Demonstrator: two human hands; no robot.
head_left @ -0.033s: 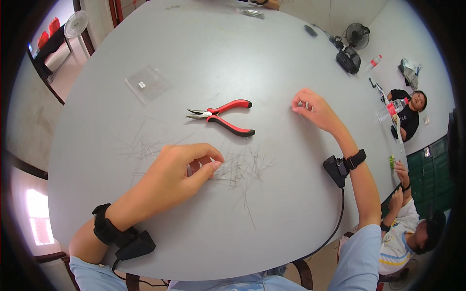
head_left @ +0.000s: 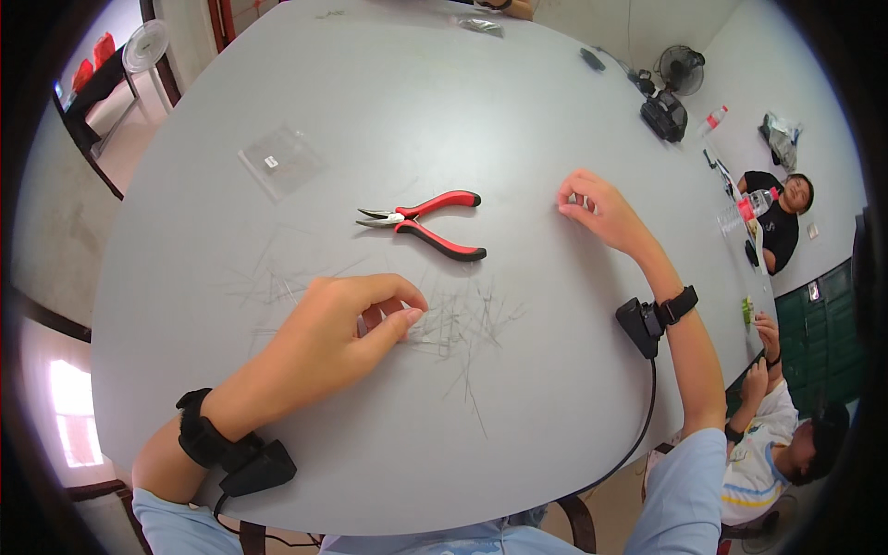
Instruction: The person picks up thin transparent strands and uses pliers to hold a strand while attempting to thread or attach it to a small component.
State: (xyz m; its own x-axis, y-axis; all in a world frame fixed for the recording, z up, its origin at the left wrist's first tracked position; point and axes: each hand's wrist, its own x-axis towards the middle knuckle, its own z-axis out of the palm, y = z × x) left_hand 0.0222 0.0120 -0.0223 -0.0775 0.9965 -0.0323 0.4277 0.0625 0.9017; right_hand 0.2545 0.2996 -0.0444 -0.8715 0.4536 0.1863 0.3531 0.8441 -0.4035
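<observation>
The left hand rests low over a scatter of thin wire pieces, fingers curled and thumb close to the index fingertip; whether a wire is pinched there cannot be told. The hand and forearm hide the middle of the scatter, whose fainter strands show on the far side too, too fine to count. The right hand is loosely curled, well apart from the wires; its palm is turned out of sight, so whether it holds anything is unclear. Between the hands, farther out, lie red-and-black bent-nose pliers, handles spread. Beyond them, a clear plastic bag almost melts into the grey table. Another person's forearm is cut off at the top edge.
</observation>
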